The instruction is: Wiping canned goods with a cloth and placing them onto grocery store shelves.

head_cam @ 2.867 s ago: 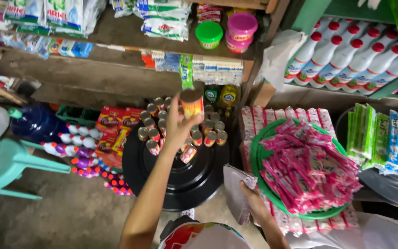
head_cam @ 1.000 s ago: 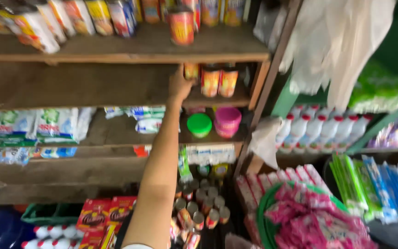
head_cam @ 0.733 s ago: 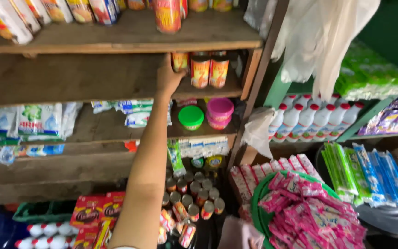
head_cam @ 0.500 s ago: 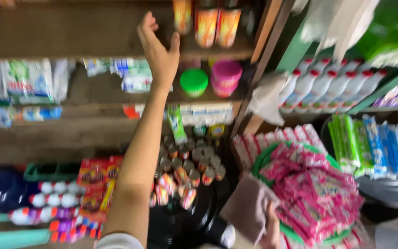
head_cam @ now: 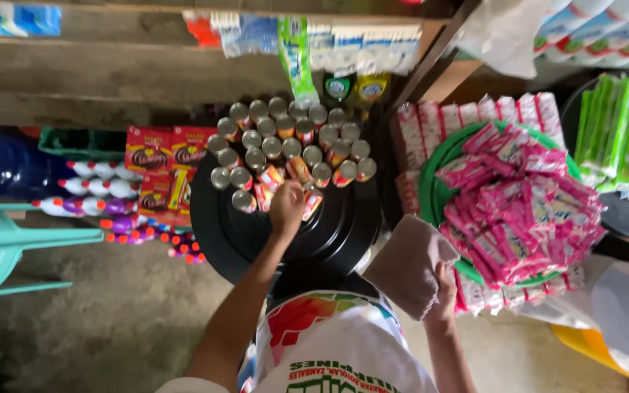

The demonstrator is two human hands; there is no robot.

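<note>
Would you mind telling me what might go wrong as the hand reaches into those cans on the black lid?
The cans stand packed close on the round black lid, so the left hand, closing on a front one, may well knock its neighbours over. Toppled cans might roll off the lid's rim to the floor. The right hand holds a cloth, so it probably cannot steady anything.

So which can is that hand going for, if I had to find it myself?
Start at the big round black lid in the middle of the floor goods, crowded with small tins standing upright. The left hand is at the front edge of that cluster, its fingers on a can with an orange and red label. Unlike its neighbours, it lies tipped on its side.
</note>
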